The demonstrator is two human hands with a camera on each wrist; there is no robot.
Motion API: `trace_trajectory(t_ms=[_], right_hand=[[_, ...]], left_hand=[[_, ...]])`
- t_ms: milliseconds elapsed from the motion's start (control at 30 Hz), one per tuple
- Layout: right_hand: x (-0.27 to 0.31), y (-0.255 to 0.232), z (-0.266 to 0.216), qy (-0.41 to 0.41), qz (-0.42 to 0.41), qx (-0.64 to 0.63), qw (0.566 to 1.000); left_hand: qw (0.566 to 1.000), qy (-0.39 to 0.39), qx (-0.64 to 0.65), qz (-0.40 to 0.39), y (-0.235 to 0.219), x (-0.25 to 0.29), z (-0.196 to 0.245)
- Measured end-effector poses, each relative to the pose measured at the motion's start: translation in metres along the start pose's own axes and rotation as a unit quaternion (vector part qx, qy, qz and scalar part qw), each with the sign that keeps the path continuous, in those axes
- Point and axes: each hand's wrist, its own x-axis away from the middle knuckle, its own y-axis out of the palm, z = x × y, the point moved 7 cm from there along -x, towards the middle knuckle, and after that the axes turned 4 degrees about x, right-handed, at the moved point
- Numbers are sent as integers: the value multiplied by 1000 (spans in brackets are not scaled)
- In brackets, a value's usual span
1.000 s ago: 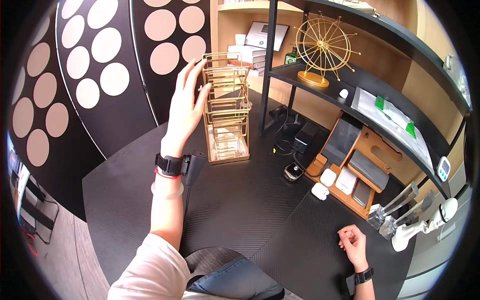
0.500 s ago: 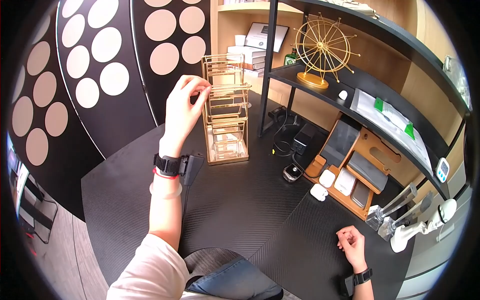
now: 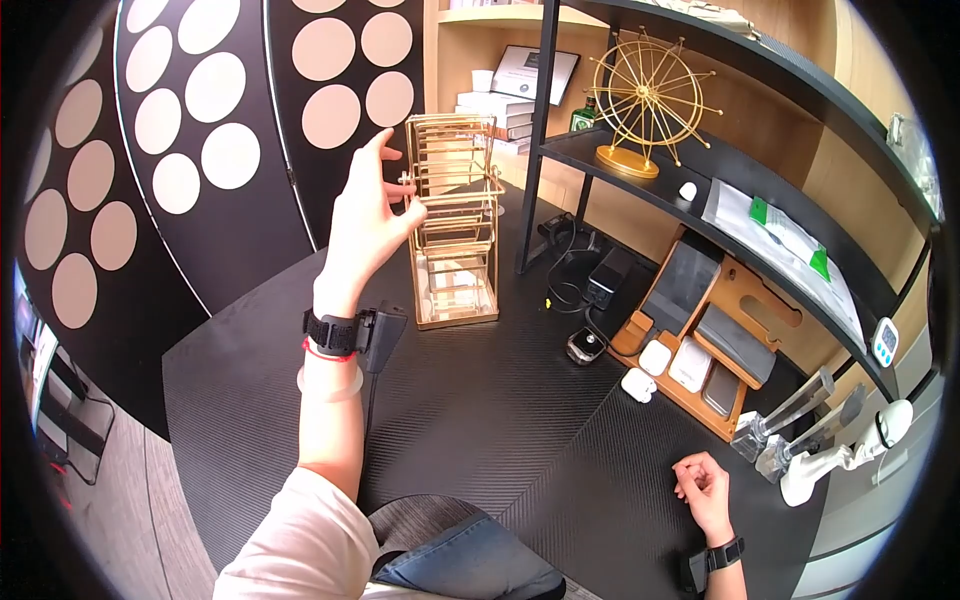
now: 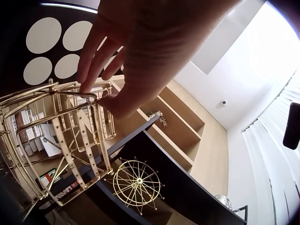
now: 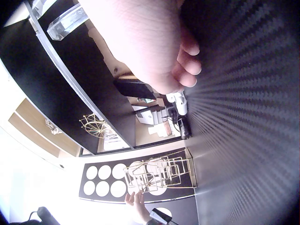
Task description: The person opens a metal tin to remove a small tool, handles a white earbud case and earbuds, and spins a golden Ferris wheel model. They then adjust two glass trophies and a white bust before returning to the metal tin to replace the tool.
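Observation:
A tall gold wire display rack (image 3: 455, 235) with hinged-looking tiers and a mirror-like base stands upright on the black table (image 3: 470, 410). My left hand (image 3: 372, 215) is at its left side, fingers spread and slightly bent. The thumb tip lies right at a side bar, and the other fingertips are just above it. In the left wrist view, fingertips and thumb of the left hand (image 4: 117, 61) reach the top edge of the rack (image 4: 70, 126), whose perforated strips show. My right hand (image 3: 705, 490) rests on the table at the right, loosely curled around nothing.
A gold Ferris wheel ornament (image 3: 643, 95) stands on the black shelf (image 3: 720, 205). Below are a wooden phone organizer (image 3: 765, 295), white earbud case (image 3: 638, 385) and watch (image 3: 586, 345). Clear blocks (image 3: 752, 435) and a white stand (image 3: 820, 475) are far right.
My left hand's fingers drew together and down the rack, then spread again. The rack's upper tiers have shifted position, while its base stayed put. The right hand has not moved.

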Motion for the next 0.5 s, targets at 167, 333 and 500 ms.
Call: trace_trajectory(t_ms=[167,333,500], right_hand=[[0,0,2,-2,1,-6,1000],[0,0,2,-3,2,-9,1000],[0,0,4,1,0,-15,1000]], left_hand=[[998,-28,-4,-48,2,5,-2],[994,-37,-39,-99,8,4,-4],[998,36,-48,-13,5,-2,-2]])
